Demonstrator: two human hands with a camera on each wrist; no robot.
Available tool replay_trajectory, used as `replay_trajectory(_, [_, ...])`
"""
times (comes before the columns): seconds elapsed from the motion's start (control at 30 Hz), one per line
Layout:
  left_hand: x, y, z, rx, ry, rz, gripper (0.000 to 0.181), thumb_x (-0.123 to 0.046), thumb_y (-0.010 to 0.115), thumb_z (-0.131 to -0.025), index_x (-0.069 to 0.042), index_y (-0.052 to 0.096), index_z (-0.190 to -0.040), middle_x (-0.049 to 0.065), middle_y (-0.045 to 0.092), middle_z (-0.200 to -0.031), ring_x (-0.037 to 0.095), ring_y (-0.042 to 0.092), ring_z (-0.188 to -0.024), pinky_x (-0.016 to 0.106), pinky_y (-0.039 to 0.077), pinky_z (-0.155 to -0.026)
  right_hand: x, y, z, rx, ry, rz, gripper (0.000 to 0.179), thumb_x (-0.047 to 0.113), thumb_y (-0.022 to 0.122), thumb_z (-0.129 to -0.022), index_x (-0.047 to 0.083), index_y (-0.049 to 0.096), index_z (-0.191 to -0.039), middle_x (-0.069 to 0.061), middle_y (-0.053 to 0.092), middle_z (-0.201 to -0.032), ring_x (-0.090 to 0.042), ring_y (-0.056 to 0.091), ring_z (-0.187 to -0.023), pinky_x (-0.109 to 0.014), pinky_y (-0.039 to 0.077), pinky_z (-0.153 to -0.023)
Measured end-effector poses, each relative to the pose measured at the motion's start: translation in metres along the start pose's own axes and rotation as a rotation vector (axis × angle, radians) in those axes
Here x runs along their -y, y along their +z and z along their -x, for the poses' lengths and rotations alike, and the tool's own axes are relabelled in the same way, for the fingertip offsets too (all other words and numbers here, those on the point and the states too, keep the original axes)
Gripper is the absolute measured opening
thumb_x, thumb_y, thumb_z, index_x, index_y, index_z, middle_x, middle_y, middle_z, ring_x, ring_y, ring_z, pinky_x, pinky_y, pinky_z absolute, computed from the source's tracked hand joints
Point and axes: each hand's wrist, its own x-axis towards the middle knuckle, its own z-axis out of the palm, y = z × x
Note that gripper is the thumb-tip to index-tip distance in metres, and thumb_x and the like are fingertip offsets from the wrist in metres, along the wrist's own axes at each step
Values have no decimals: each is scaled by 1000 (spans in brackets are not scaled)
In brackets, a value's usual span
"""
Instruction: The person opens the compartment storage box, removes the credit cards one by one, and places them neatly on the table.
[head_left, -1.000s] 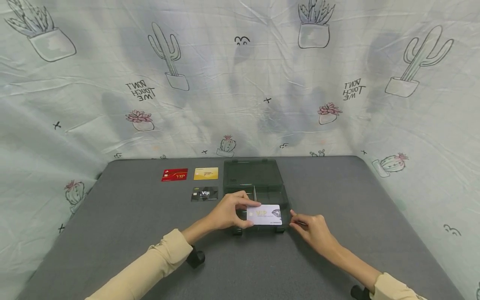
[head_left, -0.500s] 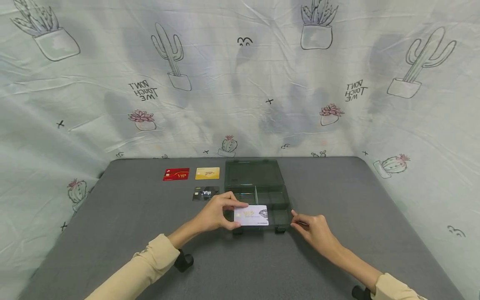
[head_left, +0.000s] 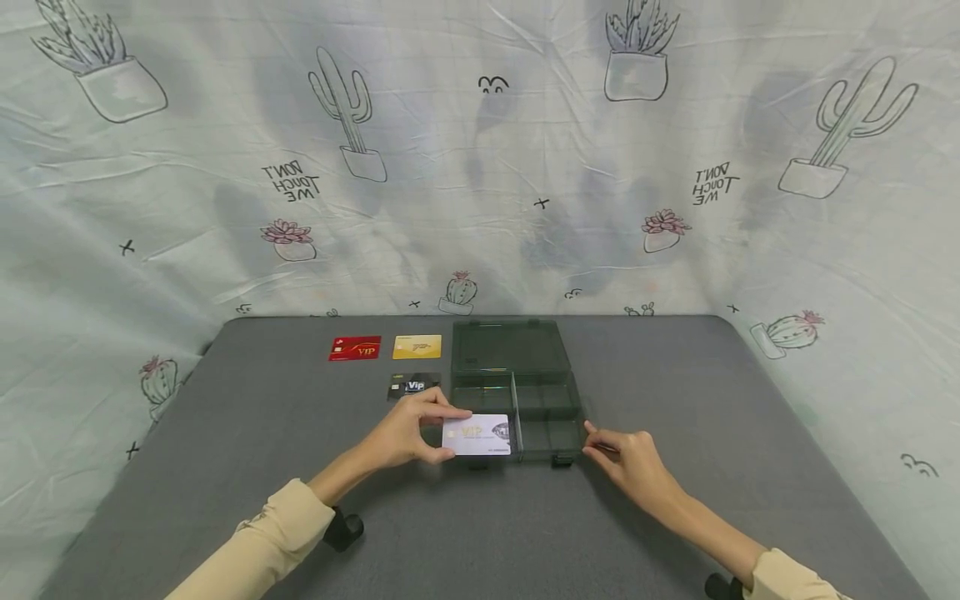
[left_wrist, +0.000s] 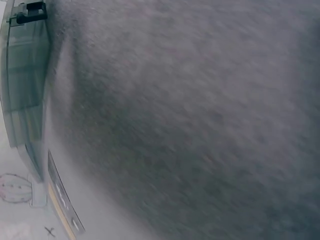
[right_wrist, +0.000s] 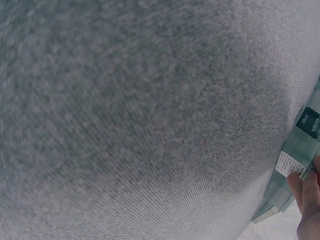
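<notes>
My left hand (head_left: 408,432) pinches a white VIP card (head_left: 476,434) between fingers and thumb in the head view. The card hangs over the front left compartment of a dark green, see-through plastic box (head_left: 551,435). That box lies with its lid (head_left: 510,346) folded back. At its right side my right hand (head_left: 633,467) rests the tips of finger and thumb against the outer wall. The right wrist view shows my right hand (right_wrist: 310,192) touching the box beside a white label (right_wrist: 289,164). My left hand is outside the left wrist view.
A red VIP card (head_left: 355,348), a yellow card (head_left: 417,347) and a black VIP card (head_left: 413,385) lie left of the box. The left fingers partly cover the black card. Behind the grey table (head_left: 675,375) hangs a cactus-print cloth (head_left: 420,208).
My left hand has carried the white card left, from over the middle of the box to its left side. My right hand has stayed at the box's right wall.
</notes>
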Motion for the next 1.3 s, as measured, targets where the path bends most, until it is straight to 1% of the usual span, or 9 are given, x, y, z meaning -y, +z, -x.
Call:
replay_trajectory(0.13, [1, -6, 14, 0, 8, -9, 49, 3, 82, -70, 4, 67, -116, 4, 53, -94, 18, 53, -91, 45, 53, -86, 1, 2, 0, -1, -3, 2, 14, -8, 76, -73, 5, 69, -75, -8, 71, -74, -23, 71, -72, -14, 53, -61])
replay_trajectory(0.23, [3, -11, 24, -6, 40, -12, 49, 0, 83, -71, 0, 68, -117, 1, 54, -95, 16, 52, -91, 41, 54, -85, 2, 3, 0, -5, -8, 4, 15, -9, 76, -73, 5, 69, -75, -9, 71, -74, -23, 71, -73, -14, 53, -61])
replay_trajectory(0.4, [9, -16, 40, -12, 90, 11, 47, -3, 82, -71, -2, 69, -116, 1, 57, -97, 14, 55, -91, 41, 55, -82, 4, 4, 1, -11, -11, 20, 16, -9, 77, -72, 5, 69, -75, -8, 71, -74, -21, 71, -70, -13, 52, -60])
replay_trajectory(0.5, [12, -18, 49, -21, 94, 21, 46, -4, 83, -71, -3, 69, -116, 1, 60, -99, 13, 58, -92, 39, 55, -82, 5, 5, 1, -9, -14, 20, 16, -9, 77, -72, 5, 69, -75, -7, 71, -73, -21, 71, -70, -12, 51, -60])
replay_trajectory(0.67, [14, -24, 65, -40, 52, 5, 46, -9, 83, -73, -3, 69, -116, 1, 61, -103, 13, 60, -95, 35, 54, -85, 7, 7, 3, -8, -20, 4, 16, -9, 76, -72, 4, 69, -75, -11, 72, -76, -26, 71, -75, -12, 52, -61])
replay_trajectory(0.8, [16, -32, 79, -39, 9, 11, 46, -14, 82, -75, -4, 68, -117, 3, 62, -107, 15, 60, -99, 37, 53, -86, 7, 7, 3, -15, -23, 3, 18, -10, 76, -71, 5, 68, -75, -12, 72, -77, -27, 71, -76, -14, 52, -61])
replay_trajectory(1.0, [25, -39, 96, -43, 19, 19, 44, -11, 81, -76, -2, 68, -117, 5, 63, -110, 14, 60, -101, 32, 52, -87, 6, 7, 4, -24, -32, 7, 18, -11, 77, -70, 4, 69, -74, -15, 72, -80, -28, 71, -79, -14, 53, -62])
replay_trajectory(1.13, [31, -43, 103, -47, 29, 11, 43, -6, 81, -75, -3, 69, -116, 6, 64, -112, 13, 59, -103, 26, 51, -88, 6, 6, 3, -31, -27, 22, 18, -12, 77, -70, 3, 69, -75, -16, 72, -82, -25, 71, -74, -13, 52, -61])
replay_trajectory(1.3, [38, -50, 109, -50, -1, -4, 43, -6, 81, -75, -4, 69, -116, 6, 64, -114, 11, 59, -106, 27, 50, -89, 6, 6, 1, -34, -24, 37, 18, -12, 77, -70, 3, 69, -75, -17, 72, -82, -22, 71, -69, -13, 52, -60])
